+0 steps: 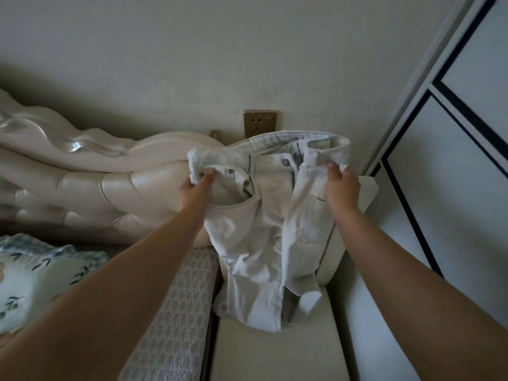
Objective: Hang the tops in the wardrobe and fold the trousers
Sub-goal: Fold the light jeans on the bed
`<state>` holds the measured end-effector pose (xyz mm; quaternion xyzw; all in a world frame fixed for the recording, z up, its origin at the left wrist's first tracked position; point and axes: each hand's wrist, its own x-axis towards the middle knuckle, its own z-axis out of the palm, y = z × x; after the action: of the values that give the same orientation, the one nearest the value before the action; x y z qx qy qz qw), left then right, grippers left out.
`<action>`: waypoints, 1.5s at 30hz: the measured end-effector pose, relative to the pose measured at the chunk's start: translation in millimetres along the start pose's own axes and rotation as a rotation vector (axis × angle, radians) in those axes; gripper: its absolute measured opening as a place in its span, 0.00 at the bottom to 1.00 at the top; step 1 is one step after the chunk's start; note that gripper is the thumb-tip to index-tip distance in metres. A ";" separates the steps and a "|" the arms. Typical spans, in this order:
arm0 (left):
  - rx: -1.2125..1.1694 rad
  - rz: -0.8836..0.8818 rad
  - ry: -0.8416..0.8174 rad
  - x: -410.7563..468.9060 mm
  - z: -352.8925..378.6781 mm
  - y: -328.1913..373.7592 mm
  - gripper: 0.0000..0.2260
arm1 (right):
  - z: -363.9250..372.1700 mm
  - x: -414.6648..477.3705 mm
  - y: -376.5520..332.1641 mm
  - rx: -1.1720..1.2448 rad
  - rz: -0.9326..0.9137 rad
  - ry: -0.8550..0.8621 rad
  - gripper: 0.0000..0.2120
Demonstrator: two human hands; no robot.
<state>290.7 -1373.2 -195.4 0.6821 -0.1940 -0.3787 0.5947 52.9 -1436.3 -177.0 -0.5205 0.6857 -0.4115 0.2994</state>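
Note:
A pair of pale, off-white trousers (264, 232) hangs in front of me, waistband up, with its legs bunched on the cream bedside cabinet (277, 350) below. My left hand (193, 192) pinches the waistband at its left end, near a metal button. My right hand (341, 189) grips the waistband at its right end, fingers curled into the cloth. The fly is open and a front pocket gapes. The wardrobe (450, 166), white panels with dark trim, stands at the right with its doors closed.
A cream tufted headboard (82, 171) runs along the wall on the left. The bed's patterned mattress edge (178, 312) and a leaf-print pillow (35, 279) lie lower left. A gold wall socket (259, 122) sits behind the trousers.

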 end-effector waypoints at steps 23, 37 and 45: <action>0.405 0.300 0.214 -22.3 -17.4 48.0 0.11 | -56.2 22.8 -10.1 -0.129 0.057 0.254 0.20; 0.697 0.109 0.080 43.8 12.4 27.0 0.15 | 8.6 66.8 10.1 -0.217 0.036 -0.164 0.34; 0.524 0.064 -0.016 53.8 12.6 11.3 0.21 | 18.4 68.2 31.2 -0.387 -0.038 -0.064 0.23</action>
<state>317.7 -1422.6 -200.0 0.8034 -0.3116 -0.3019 0.4078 34.8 -1502.7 -212.0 -0.5941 0.7321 -0.2609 0.2077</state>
